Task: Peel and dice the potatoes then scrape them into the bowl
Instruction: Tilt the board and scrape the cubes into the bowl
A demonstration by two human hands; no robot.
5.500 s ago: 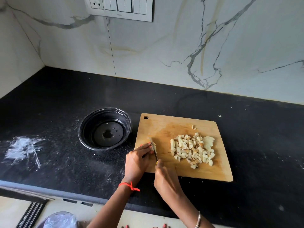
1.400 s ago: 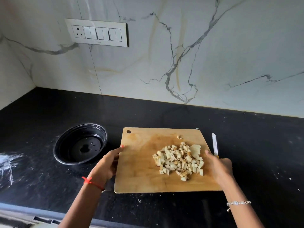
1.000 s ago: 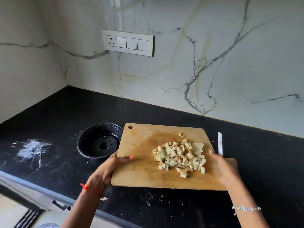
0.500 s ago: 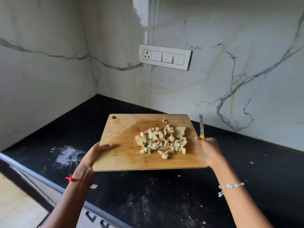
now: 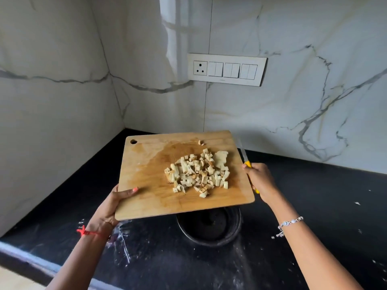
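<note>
We hold the wooden cutting board (image 5: 146, 176), diced potato (image 5: 199, 174) heaped mid-board, over the black bowl (image 5: 209, 240) for scraping: left hand (image 5: 110, 206) gripping its left edge, right hand (image 5: 261, 181) clasping its side and the yellow-handled knife (image 5: 243, 153).

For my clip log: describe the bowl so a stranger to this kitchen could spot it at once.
Start at the black stone counter. Held above it is the rectangular wooden cutting board; just under its near edge sits the round black bowl. It is the only round, rimmed vessel, partly hidden by the board.
</note>
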